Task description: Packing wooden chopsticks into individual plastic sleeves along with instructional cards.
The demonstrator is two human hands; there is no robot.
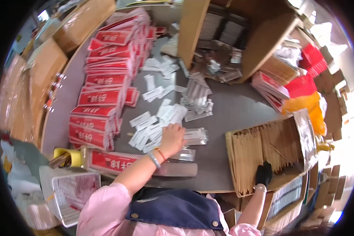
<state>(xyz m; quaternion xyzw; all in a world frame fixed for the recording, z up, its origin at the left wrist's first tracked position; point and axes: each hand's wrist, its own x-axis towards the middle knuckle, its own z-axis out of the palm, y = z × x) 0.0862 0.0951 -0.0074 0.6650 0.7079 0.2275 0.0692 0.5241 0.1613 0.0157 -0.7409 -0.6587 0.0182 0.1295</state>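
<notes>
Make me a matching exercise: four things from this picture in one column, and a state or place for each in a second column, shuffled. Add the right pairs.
Column one
1. Left hand
2. Right hand
3. Red-and-white packets
4. White basket

Column two
A. In a long, overlapping row along the left side of the grey table
B. Gloved in black, at the open carton
C. In the lower left of the picture, near the yellow holder
D. Ungloved, at the white slips

Right pairs: 1-D, 2-B, 3-A, 4-C
</notes>
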